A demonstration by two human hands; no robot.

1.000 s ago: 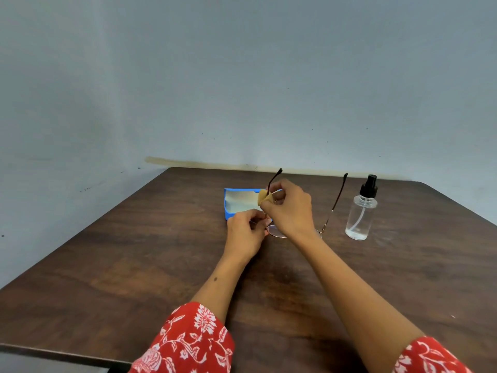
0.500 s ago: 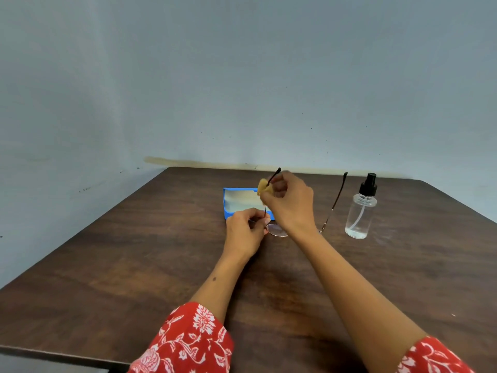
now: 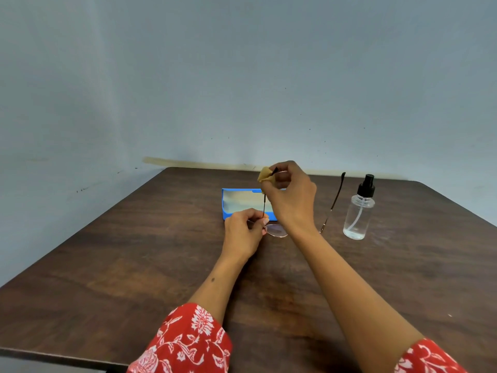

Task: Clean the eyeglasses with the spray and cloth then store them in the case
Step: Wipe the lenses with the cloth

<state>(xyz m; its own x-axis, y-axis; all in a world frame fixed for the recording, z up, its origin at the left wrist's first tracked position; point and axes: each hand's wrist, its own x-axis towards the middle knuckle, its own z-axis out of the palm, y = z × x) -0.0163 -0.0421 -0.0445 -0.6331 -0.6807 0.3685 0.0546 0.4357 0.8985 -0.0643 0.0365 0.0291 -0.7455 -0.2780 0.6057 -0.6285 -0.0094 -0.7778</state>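
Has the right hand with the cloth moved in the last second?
Yes. The right hand, pinching the cloth, has slid up the eyeglasses temple, farther from the table and above the blue case.

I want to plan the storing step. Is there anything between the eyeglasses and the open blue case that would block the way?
Nothing visible blocks it. The eyeglasses are held just in front of the blue case, which lies open. The left hand pinches the frame; the right hand holds the cloth above the case. The spray bottle stands off to the right.
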